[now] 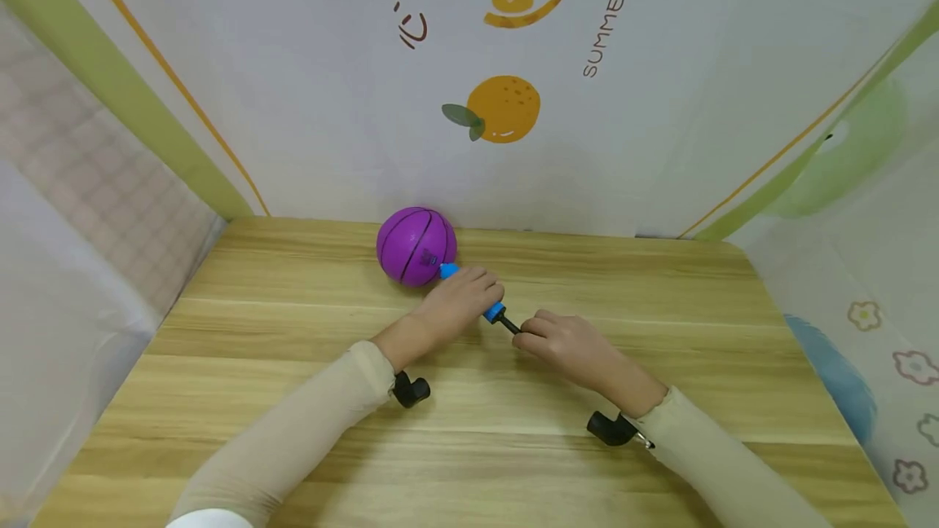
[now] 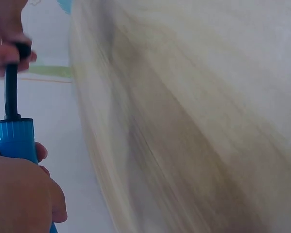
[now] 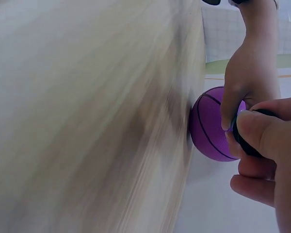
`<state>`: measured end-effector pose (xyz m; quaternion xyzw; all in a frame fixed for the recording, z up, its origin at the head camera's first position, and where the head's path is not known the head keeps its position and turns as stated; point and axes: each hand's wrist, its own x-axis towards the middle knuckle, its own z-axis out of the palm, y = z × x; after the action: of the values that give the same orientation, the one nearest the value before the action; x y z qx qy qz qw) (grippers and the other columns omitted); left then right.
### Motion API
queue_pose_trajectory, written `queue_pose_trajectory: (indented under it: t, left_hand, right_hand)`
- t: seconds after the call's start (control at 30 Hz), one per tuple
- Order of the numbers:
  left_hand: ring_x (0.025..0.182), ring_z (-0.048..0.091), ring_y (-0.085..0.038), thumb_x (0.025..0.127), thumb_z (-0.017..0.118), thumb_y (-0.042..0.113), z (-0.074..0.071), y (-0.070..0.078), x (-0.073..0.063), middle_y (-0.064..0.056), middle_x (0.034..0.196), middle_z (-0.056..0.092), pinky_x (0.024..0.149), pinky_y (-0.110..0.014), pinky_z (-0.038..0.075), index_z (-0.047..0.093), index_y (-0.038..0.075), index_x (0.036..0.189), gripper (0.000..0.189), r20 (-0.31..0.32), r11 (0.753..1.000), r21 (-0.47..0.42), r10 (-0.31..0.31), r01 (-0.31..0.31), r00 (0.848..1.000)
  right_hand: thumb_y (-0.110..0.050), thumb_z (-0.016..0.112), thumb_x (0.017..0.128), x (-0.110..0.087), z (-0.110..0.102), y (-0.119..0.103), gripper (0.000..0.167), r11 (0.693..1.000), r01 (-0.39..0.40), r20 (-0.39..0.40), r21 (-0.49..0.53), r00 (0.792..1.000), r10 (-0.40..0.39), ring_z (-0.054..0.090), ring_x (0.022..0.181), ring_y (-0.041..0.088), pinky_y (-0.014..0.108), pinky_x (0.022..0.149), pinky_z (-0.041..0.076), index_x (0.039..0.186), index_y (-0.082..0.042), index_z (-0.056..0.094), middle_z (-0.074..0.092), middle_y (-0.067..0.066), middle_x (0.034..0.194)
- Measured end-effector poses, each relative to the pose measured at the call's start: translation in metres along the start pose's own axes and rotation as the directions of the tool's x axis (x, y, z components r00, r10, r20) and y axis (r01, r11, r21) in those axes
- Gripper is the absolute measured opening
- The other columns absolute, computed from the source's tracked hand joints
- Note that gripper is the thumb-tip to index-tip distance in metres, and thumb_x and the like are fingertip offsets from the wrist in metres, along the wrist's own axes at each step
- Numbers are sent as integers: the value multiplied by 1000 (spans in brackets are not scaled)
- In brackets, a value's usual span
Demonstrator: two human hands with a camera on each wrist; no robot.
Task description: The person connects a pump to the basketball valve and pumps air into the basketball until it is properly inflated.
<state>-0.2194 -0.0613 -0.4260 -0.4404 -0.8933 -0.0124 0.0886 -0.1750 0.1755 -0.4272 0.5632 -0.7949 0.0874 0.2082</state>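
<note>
A purple ball (image 1: pixel 415 246) with black basketball lines sits near the back of the table. Against its lower right side points the tip end of a blue hand pump (image 1: pixel 494 312). My left hand (image 1: pixel 464 300) wraps round the pump's barrel, which shows in the left wrist view as a ribbed blue cylinder (image 2: pixel 15 138). A black rod (image 2: pixel 11 92) stands out of the barrel. At its end, my right hand (image 1: pixel 561 345) grips the black handle (image 3: pixel 247 141), with thumb and fingers curled about it in the right wrist view. Whether the needle is inside the ball is hidden.
The wood-grain table (image 1: pixel 469 446) spreads in front of me. Behind it hangs a white cloth (image 1: pixel 623 153) printed with oranges and lettering. Black camera mounts (image 1: pixel 411 390) sit under both wrists, close above the tabletop.
</note>
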Motion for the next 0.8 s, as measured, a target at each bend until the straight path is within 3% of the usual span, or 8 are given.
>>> queue_pose_trajectory:
  t: [0.2, 0.27, 0.37, 0.43, 0.8]
  left_hand:
    - [100, 50, -20, 95, 63, -3, -3, -4, 0, 0, 102, 57, 102, -35, 43, 59, 11, 105, 19, -15, 1000, -2, 3, -3, 1000]
    - [101, 50, -20, 95, 63, -4, -3, -5, 0, 0, 103, 58, 103, -35, 43, 59, 11, 106, 19, -12, 1000, -6, -4, 3, 1000]
    - [101, 51, -20, 95, 63, -6, -4, -7, -1, -1, 105, 59, 101, -35, 44, 59, 11, 106, 20, -10, 1000, -5, -15, 15, 1000]
    - [100, 50, -20, 94, 62, -7, -6, -9, -2, -1, 105, 59, 99, -35, 44, 59, 10, 106, 21, -11, 1000, -5, -23, 23, 1000]
    - [96, 47, -20, 93, 63, -9, -4, -4, -1, -1, 99, 56, 95, -34, 44, 57, 9, 101, 20, -19, 1000, 4, 0, 0, 1000]
  right_hand:
    - [-2, 77, 85, -17, -11, -4, 16, 1000, 6, -22, 9, 1000, -6, 63, 81, 13, 21, 66, 55, 98, -9, 71, 67, 1, 93]
    - [-6, 66, 97, -21, -15, -6, 6, 1000, 9, -29, 8, 1000, -8, 62, 80, 12, 20, 66, 54, 97, -9, 71, 67, 1, 93]
    - [-15, 42, 110, -27, -23, -10, 31, 1000, 7, -45, 10, 999, -7, 60, 79, 12, 20, 66, 53, 97, -10, 70, 65, 0, 93]
    - [-20, 29, 112, -31, -27, -11, 45, 1000, 1, -52, 11, 999, 0, 60, 79, 12, 21, 65, 53, 96, -10, 70, 64, 0, 92]
    - [-17, 29, 112, -37, -30, -10, 44, 999, -3, -69, 35, 998, 5, 60, 81, 12, 21, 66, 53, 98, -9, 70, 66, 0, 94]
